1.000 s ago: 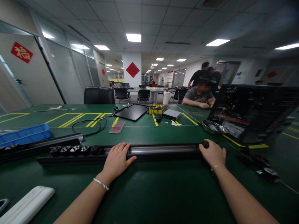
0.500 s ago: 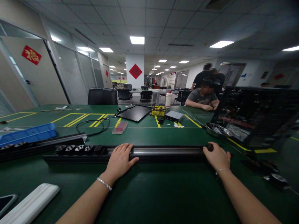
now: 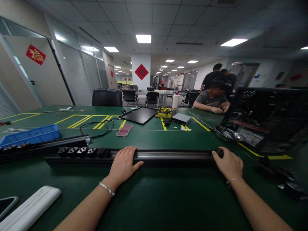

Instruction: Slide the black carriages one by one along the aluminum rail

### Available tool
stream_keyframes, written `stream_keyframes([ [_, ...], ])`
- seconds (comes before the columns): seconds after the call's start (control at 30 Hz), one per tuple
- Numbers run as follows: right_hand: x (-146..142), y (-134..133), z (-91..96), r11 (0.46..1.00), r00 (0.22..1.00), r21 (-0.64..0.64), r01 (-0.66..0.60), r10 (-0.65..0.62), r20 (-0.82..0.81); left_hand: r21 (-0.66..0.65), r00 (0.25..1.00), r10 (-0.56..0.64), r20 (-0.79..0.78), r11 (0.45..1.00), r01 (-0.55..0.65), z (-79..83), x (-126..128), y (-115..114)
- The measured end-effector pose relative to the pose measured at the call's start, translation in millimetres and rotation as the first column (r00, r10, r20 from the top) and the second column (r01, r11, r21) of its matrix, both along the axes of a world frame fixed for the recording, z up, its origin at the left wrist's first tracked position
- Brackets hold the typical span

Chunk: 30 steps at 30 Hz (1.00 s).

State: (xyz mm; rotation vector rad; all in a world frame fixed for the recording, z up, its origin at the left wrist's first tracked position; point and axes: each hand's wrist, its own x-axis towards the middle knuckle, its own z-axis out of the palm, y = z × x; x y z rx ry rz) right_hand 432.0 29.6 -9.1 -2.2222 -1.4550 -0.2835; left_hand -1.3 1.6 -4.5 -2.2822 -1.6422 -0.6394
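Observation:
A long black metal channel point(image 3: 175, 156) lies crosswise on the green table in front of me, its inside shiny grey. Several black socket modules point(image 3: 82, 152) with silvery metal contacts sit in a row in its left part. My left hand point(image 3: 124, 163) rests over the channel just right of these modules, fingers curled over the far side and thumb on the near one. At the right end, my right hand point(image 3: 229, 163) pinches a small black part point(image 3: 219, 153) against the channel. Most of that part is hidden by the fingers.
Left lie a second channel point(image 3: 60, 144), a blue tray point(image 3: 31, 135), a white bar point(image 3: 33, 207) and a phone point(image 3: 7, 205). Right stand a metal bowl point(image 3: 227, 134) and an open computer case point(image 3: 264, 118). Farther off are a flat black panel point(image 3: 139, 115) and a seated person point(image 3: 209, 101).
The view has shifted slightly, so the surroundings sit a little differently. Both hands keep their places on the channel; the right one appears slightly farther right.

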Motion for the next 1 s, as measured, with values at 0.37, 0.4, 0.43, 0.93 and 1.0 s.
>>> stream_keyframes([
  [0.37,-8.4,-3.1,8.6,0.999,0.998,-0.021,0.024,-0.025,-0.054,0.007,1.000,0.013,-0.003,1.000,-0.013,3.4,1.2,-1.7],
  [0.4,-8.0,-2.9,8.7,0.999,0.998,-0.028,0.024,-0.026,-0.062,0.009,1.000,0.014,-0.008,1.000,-0.014,3.0,1.0,-1.5],
  [0.43,-7.6,-2.6,8.8,0.999,0.997,-0.034,0.023,-0.025,-0.068,0.011,1.000,0.014,-0.012,1.000,-0.014,2.6,0.9,-1.4],
  [0.93,-2.2,2.2,9.2,0.999,0.996,-0.020,0.030,-0.031,-0.084,0.025,0.999,-0.005,-0.032,1.000,0.006,2.2,-0.3,-1.3],
  [1.0,0.3,2.7,9.0,0.999,0.995,-0.026,0.038,-0.041,-0.095,0.025,1.000,-0.007,-0.027,1.000,0.008,1.6,-0.4,-0.6],
])
